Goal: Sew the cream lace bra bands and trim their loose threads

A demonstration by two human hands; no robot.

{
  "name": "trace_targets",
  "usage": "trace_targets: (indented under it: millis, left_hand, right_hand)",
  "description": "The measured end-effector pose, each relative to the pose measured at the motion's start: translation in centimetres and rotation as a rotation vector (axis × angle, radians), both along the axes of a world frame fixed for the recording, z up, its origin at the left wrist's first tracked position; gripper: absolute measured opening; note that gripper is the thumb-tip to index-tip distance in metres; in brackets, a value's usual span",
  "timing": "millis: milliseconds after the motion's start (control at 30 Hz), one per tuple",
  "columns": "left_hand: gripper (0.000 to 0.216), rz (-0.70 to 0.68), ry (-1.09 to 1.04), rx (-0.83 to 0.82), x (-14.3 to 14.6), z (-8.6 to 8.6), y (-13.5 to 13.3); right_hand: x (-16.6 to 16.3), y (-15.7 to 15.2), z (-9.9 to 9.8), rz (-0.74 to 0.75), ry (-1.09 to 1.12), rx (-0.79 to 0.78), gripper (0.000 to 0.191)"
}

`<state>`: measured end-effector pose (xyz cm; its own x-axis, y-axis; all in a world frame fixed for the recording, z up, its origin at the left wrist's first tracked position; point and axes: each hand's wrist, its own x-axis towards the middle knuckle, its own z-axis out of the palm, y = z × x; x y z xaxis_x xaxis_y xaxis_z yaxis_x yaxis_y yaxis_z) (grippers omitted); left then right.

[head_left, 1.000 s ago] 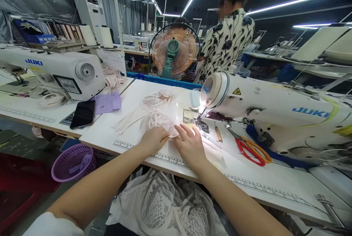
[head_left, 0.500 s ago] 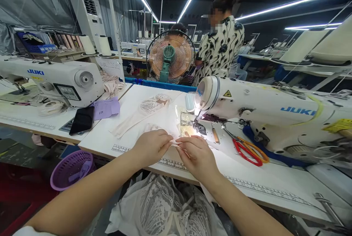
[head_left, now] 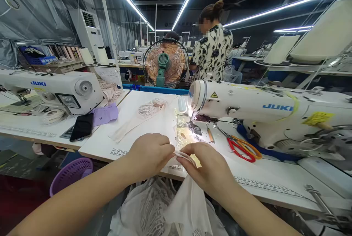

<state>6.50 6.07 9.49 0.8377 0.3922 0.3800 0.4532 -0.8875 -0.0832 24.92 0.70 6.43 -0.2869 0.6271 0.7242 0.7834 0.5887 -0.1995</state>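
Observation:
My left hand (head_left: pixel 151 154) is closed, its fingertips pinching the folded edge of a pale fabric piece (head_left: pixel 189 203). Opposite it, my right hand (head_left: pixel 211 164) grips the same edge between thumb and fingers. The fabric hangs from my hands over the table's front edge, in front of white lace garments (head_left: pixel 150 210) gathered below. Just beyond my fingers is the lit needle area of a white sewing machine (head_left: pixel 244 98). Farther left on the white table (head_left: pixel 129 118) lies a pale lace-trimmed piece (head_left: pixel 148 111).
Scissors (head_left: pixel 242 148) with red and orange handles and a small wooden-handled tool (head_left: pixel 210 134) lie right of the needle. At left are a phone (head_left: pixel 81 127), purple paper (head_left: pixel 106 114), another sewing machine (head_left: pixel 55 93) and a purple basket (head_left: pixel 70 173). A fan (head_left: pixel 165 63) and a person (head_left: pixel 213 52) are behind.
My hands have come slightly nearer, and the fabric between them shows more, now hanging down below my right hand. The view has shifted a little to the right and tilted up.

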Motion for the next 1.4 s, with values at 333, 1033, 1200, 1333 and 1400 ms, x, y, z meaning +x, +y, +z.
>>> trace_targets:
  millis: [333, 1033, 1200, 1333, 1400]
  left_hand:
    - [0.018, -0.047, 0.131, -0.221, -1.3, 3.6, -2.3]
    - [0.027, 0.090, -0.750, -1.494, -1.4, -1.4, -1.5]
    - [0.023, 0.074, -0.664, -1.623, -1.2, -2.1, -0.4]
    - [0.021, 0.041, -0.761, -1.583, -0.3, -2.4, -0.8]
    - [0.019, 0.096, -0.788, -1.440, 0.5, -2.5, -1.4]
  right_hand:
    - [2.2, -2.5, 3.9, 0.240, 0.118, -0.502, 0.015]
    - [4.7, -2.7, -1.2, 0.354, 0.531, -0.977, 0.030]
    - [5.1, -3.3, -2.2, 0.310, 0.479, -0.885, 0.026]
    - [4.8, -3.7, -2.4, 0.241, 0.541, -0.859, 0.024]
    - [4.5, -3.7, -2.8, 0.204, 0.621, -0.877, 0.026]
